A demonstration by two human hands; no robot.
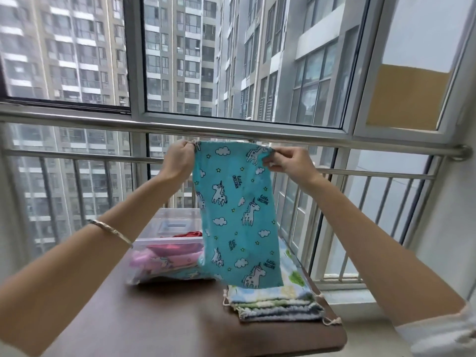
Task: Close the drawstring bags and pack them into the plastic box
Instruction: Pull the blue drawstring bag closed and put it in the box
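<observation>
I've L hand (pixel 177 161) & R hand (pixel 286 163) each pinching a top corner of teal unicorn drawstring bag (pixel 237 215); hangs free over table (pixel 167 318), prob. so cords cinch; plastic box (pixel 164 243) behind, part-filled.

The single wide-angle camera rides on the person's head, close at the near end of the brown table (pixel 164 318), looking forward and a little down along it, so the steel railing (pixel 103 117) and window (pixel 231 60) just beyond the table's far end fill the upper view.
</observation>
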